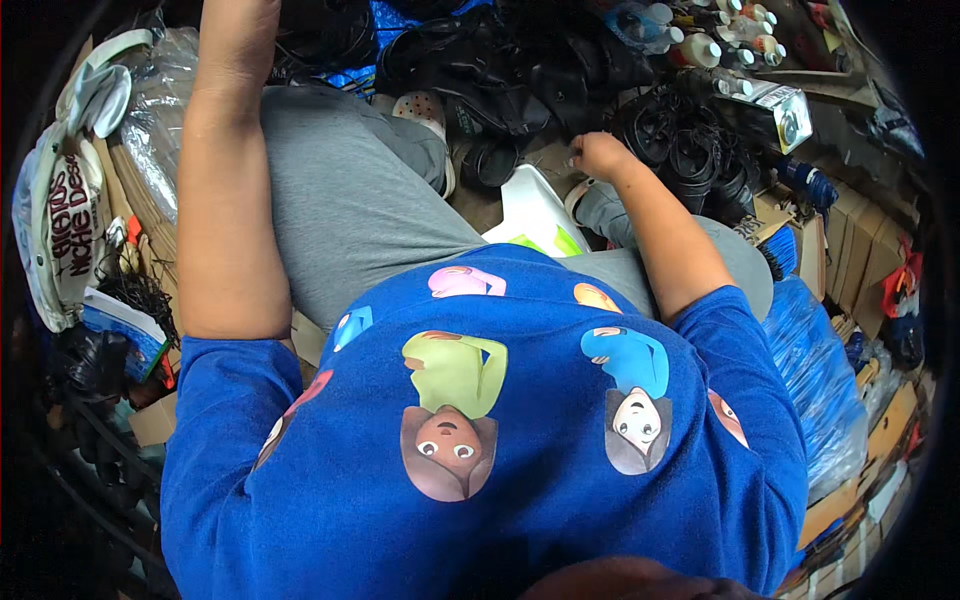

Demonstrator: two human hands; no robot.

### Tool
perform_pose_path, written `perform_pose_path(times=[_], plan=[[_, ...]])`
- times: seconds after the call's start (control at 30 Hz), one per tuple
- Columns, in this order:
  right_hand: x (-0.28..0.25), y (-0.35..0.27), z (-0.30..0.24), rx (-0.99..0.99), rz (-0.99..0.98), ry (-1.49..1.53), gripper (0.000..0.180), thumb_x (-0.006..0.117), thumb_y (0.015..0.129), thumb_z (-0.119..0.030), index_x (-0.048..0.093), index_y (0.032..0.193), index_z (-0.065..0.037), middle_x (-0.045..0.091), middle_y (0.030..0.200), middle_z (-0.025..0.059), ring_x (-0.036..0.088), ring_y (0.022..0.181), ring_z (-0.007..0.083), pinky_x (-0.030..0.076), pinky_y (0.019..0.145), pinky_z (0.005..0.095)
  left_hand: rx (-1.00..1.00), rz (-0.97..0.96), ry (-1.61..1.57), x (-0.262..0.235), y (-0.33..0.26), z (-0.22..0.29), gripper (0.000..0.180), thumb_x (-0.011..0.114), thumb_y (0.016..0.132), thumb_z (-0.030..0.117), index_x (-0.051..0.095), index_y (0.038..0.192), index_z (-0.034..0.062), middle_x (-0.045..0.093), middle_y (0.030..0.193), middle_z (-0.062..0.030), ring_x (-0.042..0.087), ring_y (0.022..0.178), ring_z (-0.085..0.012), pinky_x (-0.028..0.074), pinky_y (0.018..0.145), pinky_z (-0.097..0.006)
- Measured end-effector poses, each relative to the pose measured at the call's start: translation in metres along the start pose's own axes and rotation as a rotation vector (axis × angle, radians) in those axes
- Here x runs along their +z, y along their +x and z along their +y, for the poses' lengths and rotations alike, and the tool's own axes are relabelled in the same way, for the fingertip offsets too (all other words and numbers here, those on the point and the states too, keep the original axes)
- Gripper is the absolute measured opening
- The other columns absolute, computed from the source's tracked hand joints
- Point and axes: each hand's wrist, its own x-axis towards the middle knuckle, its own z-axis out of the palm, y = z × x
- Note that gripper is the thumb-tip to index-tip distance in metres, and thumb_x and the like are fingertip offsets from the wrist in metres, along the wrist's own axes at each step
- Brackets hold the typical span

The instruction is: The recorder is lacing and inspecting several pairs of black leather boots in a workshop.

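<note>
My right hand (601,156) is in front of my right knee with its fingers curled. Whether anything small sits between the fingertips is hidden. Just left of it lie a black shoe (490,162) and a white plastic piece (530,198) with light green at its lower end, between my legs. Beyond the hand spreads a dark heap of black footwear (560,70). My left forearm (232,170) stretches forward over my left thigh and leaves the picture at the top edge, so the left hand does not show.
Several bottles (700,50) crowd the far right. Nearer are black straps or footwear (690,140), a blue brush (780,250), cardboard (865,235) and a blue plastic-wrapped bundle (815,380). On the left are a white cloth bag (75,215) and clear plastic (165,110).
</note>
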Motion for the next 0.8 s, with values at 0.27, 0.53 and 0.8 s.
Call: perform_pose_path(times=[0.27,0.53,0.8], plan=[[0.017,0.011,0.053,0.170,-0.170,-0.160,0.028,0.061,0.071,-0.022,0.066,0.095,-0.010,0.064,0.095,0.0155,0.060,0.091,0.0308,0.048,0.080,0.0377,-0.061,-0.002,-0.124,-0.005,0.003,0.001,0.010,0.056,0.084,0.011,0.060,0.079,0.0038,0.061,0.073,-0.0013,0.056,0.063,-0.0076,0.045,0.061,-0.020],[-0.019,0.024,-0.009,0.108,0.116,0.070,0.030,0.060,0.076,-0.023,0.062,0.102,-0.007,0.060,0.104,0.0192,0.057,0.097,0.0344,0.046,0.082,0.0417,-0.047,0.024,-0.196,0.001,0.002,0.002,0.009,0.056,0.084,0.011,0.060,0.083,0.0029,0.062,0.075,-0.0026,0.057,0.065,-0.0080,0.047,0.062,-0.021],[-0.029,0.058,-0.067,-0.261,0.474,0.271,0.057,0.062,0.071,-0.018,0.047,0.123,0.000,0.049,0.122,0.0225,0.048,0.111,0.0353,0.039,0.096,0.0378,-0.115,0.057,-0.211,-0.002,0.010,-0.004,0.008,0.056,0.084,0.010,0.060,0.084,0.0026,0.063,0.076,-0.0037,0.058,0.065,-0.0088,0.047,0.063,-0.021]])
